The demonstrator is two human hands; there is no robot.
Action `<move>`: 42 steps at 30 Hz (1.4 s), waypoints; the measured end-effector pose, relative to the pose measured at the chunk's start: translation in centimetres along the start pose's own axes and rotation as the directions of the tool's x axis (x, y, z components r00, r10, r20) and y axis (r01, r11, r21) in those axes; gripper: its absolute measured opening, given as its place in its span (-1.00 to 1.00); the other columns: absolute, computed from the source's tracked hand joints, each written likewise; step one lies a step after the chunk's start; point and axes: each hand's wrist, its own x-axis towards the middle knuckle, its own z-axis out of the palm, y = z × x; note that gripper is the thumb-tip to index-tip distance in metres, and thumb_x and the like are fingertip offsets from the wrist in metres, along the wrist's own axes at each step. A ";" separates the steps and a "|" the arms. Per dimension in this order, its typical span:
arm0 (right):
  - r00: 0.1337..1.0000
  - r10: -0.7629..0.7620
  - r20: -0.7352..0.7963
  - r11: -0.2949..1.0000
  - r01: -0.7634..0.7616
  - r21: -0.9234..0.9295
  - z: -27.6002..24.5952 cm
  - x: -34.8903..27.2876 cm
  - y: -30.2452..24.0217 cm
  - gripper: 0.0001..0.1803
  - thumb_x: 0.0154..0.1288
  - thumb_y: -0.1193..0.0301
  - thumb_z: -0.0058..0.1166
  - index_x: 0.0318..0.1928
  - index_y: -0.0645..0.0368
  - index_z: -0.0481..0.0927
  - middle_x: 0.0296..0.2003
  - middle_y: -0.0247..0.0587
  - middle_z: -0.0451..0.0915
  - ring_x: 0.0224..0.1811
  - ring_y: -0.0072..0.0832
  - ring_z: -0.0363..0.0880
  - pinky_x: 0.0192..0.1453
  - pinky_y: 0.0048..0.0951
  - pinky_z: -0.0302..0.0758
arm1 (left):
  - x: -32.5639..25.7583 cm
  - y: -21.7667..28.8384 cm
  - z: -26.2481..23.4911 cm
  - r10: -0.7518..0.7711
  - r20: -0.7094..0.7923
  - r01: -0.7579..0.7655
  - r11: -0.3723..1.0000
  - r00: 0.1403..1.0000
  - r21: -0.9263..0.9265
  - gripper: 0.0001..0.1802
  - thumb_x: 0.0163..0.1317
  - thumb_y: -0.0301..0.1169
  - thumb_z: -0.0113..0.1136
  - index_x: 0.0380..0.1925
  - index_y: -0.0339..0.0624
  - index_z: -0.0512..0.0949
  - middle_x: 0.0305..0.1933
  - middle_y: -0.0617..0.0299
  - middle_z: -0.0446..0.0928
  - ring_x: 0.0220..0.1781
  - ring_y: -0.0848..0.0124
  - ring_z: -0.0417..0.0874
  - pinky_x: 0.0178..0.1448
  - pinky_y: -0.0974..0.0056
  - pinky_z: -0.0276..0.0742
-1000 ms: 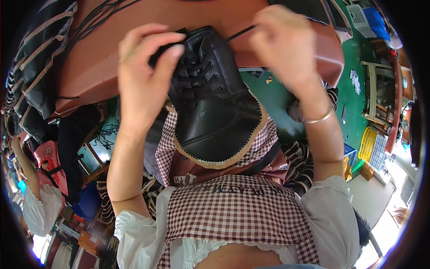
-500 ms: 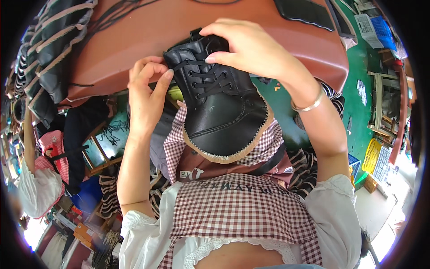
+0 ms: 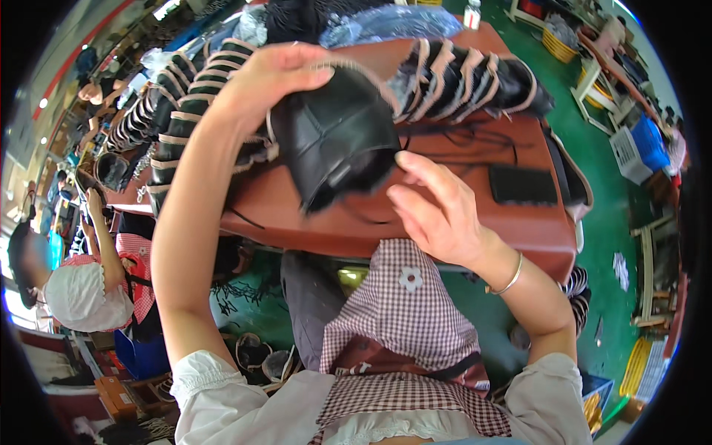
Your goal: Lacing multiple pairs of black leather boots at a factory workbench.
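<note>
Shoe upper [image 3: 334, 126], black and shiny, is up in the air over the near part of the counter [image 3: 512, 225]. Its long way runs from the far side down toward the person, leaning a little. The left hand [image 3: 278, 78] is at the far end, with its fingers bent tight over the rim, so it has hold of it. The right hand [image 3: 449, 211] sits low on the right, beside the dark mouth [image 3: 363, 163]. Its fingers are spread and hold nothing; one tip is right at the side of the mouth, but I can't tell if it touches. So the upper lies up and left from the right fingers.

It looks like smooth leather, round like a cup, with seams crossing on it. A cream edge [image 3: 384, 90] curves along its far side. Behind it, more black uppers [image 3: 467, 78] with wavy, light edges lean in a row. Thin, floppy laces [image 3: 475, 137] lie near a flat, black piece [image 3: 523, 185]. The counter is red-brown and smooth.
</note>
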 end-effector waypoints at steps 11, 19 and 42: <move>0.727 0.309 0.613 0.951 -0.254 -0.178 2.5 -10.2 5.8 -0.62 0.01 0.33 0.26 -0.14 0.20 0.54 -0.08 -0.22 0.47 -0.04 -0.29 0.43 0.04 -0.29 0.41 | 13.9 -11.3 -21.8 -0.037 -0.057 0.053 -0.095 0.998 0.994 -0.79 0.24 -0.30 0.07 -0.23 0.04 0.68 -0.33 0.02 0.64 -0.23 -0.01 0.63 -0.07 0.00 0.53; 0.698 0.369 0.614 0.929 -0.286 -0.234 2.4 -10.6 5.7 -0.64 0.02 0.31 0.23 -0.16 0.18 0.53 -0.06 -0.21 0.47 -0.02 -0.28 0.42 0.04 -0.27 0.39 | 18.5 -14.3 -12.0 -0.016 -0.171 0.171 0.013 0.985 0.985 -0.59 0.22 -0.04 0.10 0.05 0.19 0.58 0.17 0.09 0.52 0.21 -0.13 0.46 0.15 -0.13 0.43; 0.034 0.728 0.685 -0.472 -0.699 0.537 1.7 -11.3 2.3 -0.57 0.47 0.31 -0.08 0.17 0.37 0.36 0.03 -0.08 0.54 0.08 -0.38 0.52 0.22 -0.33 0.45 | -11.2 -11.8 15.8 -0.562 -0.358 0.045 0.579 0.746 -0.814 -0.74 0.37 -0.44 -0.13 -0.10 -0.30 0.52 -0.16 0.13 0.63 -0.16 0.35 0.66 0.02 0.23 0.61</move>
